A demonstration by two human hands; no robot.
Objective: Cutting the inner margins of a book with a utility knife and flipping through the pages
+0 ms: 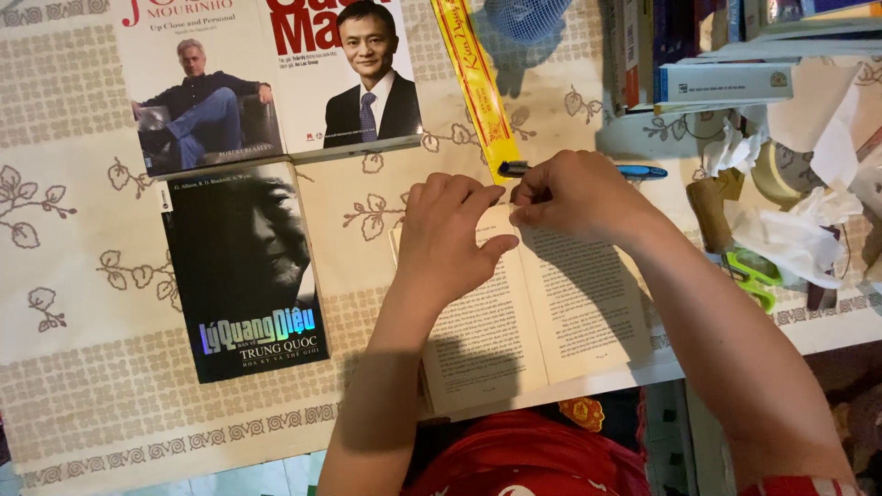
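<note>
An open book (551, 312) with printed pages lies on the patterned tablecloth (83, 276) at the table's front edge. My left hand (450, 239) presses flat on the top of its left page, fingers pointing toward the spine. My right hand (574, 197) sits at the top of the right page, its fingers pinched together near the spine; what they pinch is too small to tell. Just beyond my fingers lie a blue pen (634, 171) and a yellow ruler (478, 87).
Three closed books lie to the left: a dark one (243, 271), and two with portraits (197, 83) (344, 73). At right are stacked books (726, 81), crumpled white paper (790, 230), green-handled scissors (753, 276) and a tape roll (776, 174). A blue mesh object (525, 16) sits at top.
</note>
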